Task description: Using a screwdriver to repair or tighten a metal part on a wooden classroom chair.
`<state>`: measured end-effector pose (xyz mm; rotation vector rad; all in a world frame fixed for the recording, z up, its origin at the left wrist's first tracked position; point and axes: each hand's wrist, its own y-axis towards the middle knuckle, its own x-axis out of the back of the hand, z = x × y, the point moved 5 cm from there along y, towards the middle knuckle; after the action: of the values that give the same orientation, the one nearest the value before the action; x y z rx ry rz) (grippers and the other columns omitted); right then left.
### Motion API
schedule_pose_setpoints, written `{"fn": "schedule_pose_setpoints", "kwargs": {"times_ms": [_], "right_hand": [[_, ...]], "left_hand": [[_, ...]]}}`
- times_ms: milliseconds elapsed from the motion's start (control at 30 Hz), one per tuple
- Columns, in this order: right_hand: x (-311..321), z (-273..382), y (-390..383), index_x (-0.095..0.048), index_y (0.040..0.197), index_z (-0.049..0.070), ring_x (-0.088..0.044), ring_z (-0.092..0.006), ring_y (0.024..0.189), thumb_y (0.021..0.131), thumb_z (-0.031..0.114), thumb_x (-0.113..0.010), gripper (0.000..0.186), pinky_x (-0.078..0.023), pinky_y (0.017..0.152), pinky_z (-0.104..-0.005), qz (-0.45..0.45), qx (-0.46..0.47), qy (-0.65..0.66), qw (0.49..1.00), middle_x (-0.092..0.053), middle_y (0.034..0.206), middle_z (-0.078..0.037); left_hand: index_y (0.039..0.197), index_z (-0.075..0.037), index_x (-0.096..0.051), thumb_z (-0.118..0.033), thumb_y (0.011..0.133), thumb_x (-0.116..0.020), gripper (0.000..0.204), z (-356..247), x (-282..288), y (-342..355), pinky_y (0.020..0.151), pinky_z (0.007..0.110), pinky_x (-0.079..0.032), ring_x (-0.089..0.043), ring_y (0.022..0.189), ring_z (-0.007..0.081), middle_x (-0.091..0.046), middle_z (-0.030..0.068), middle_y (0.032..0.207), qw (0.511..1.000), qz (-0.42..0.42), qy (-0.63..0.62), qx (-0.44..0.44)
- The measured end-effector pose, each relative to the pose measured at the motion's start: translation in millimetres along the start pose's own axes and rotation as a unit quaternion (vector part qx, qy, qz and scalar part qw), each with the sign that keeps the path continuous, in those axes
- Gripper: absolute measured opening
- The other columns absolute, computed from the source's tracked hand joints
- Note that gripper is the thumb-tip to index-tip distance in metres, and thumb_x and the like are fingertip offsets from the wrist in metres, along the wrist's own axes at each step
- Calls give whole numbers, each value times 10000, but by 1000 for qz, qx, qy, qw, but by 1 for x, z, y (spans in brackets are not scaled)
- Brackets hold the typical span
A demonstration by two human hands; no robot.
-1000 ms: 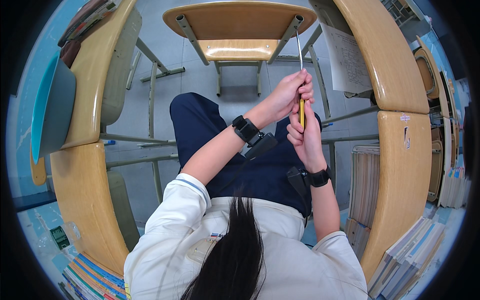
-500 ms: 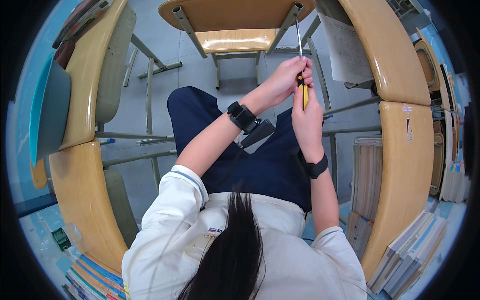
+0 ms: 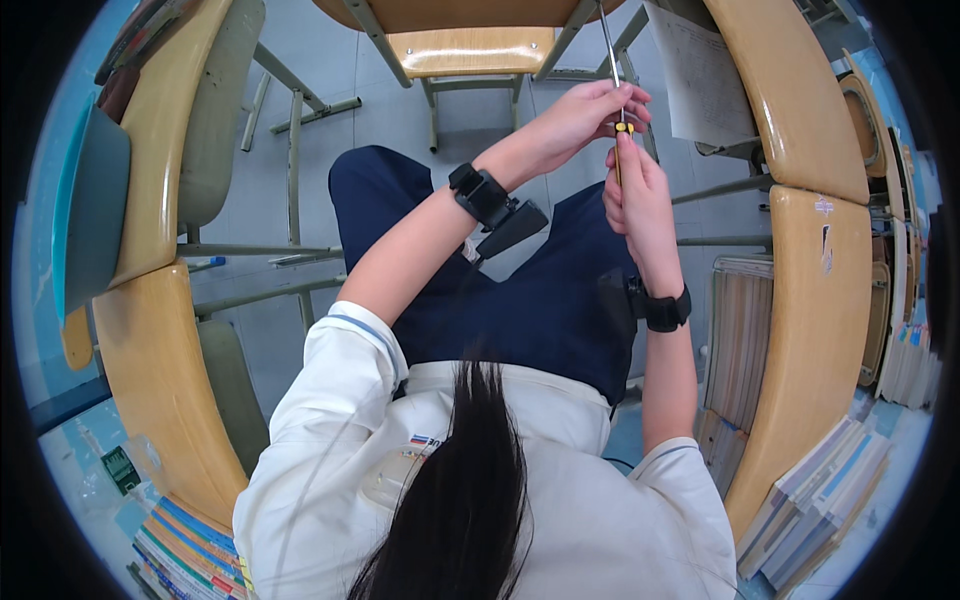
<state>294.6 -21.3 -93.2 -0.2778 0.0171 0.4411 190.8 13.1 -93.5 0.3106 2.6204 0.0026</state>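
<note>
A screwdriver with a metal shaft (image 3: pixel 611 50) and a yellow-and-black handle (image 3: pixel 624 128) stands lengthwise ahead of me. Its far end reaches the underside of a tilted wooden chair (image 3: pixel 480 14), by the right metal tube; the exact contact is cut off at the picture's edge. My left hand (image 3: pixel 585 125) is closed around the shaft just above the handle, fingers curled. My right hand (image 3: pixel 640 200) grips the handle below it, thumb along it. Black bands with small devices sit on both my wrists, and my dark-trousered legs lie beneath.
Wooden desks or chairs line both sides (image 3: pixel 140 370), (image 3: pixel 810 380). At the left stand a teal bin (image 3: pixel 92 210) and books (image 3: pixel 185 550). At the right are a paper sheet (image 3: pixel 690 80) and book stacks (image 3: pixel 810 500). Beyond my knees is another wooden seat (image 3: pixel 470 52) on metal legs.
Both hands have moved up and slightly right in view, and the chair sits higher, partly cut off. My left hand's grip now shows on the shaft, with the handle's top visible below it.
</note>
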Motion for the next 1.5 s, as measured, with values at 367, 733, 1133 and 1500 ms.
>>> {"fn": "schedule_pose_setpoints", "kwargs": {"times_ms": [367,733,1133,1500], "right_hand": [[-18,8,3,-404,847,51,-221,-53,329,950,343,-376,311,-196,288,-181,301,-174,667,659,-316,535,15],[1,13,0,-425,771,84,-248,-31,345,925,355,-451,312,-171,318,-202,55,-31,95,994,-301,494,52],[1,19,-2,-434,787,82,-212,-28,350,927,378,-431,327,-140,333,-191,81,-89,167,979,-291,513,50],[-8,32,-7,-439,781,92,-272,-50,339,948,337,-393,299,-182,319,-213,61,-85,138,985,-337,489,41]], "left_hand": [[1008,-66,-514,-305,947,-403,271,-5,-5,4,833,278,-416,-534,930,135,-582,45,975,999,21,-26,5],[1153,-43,-510,-268,925,-448,327,-21,7,-9,838,254,-401,-531,947,115,-567,30,1074,981,-97,164,25],[1241,-65,-403,-217,794,-594,509,-202,-89,-174,832,366,-415,-495,1061,348,-400,199,1276,763,-35,360,-536],[1245,-74,-401,-216,785,-604,523,-250,-120,-148,822,367,-422,-497,1058,347,-393,205,1280,737,39,463,-491]]}}
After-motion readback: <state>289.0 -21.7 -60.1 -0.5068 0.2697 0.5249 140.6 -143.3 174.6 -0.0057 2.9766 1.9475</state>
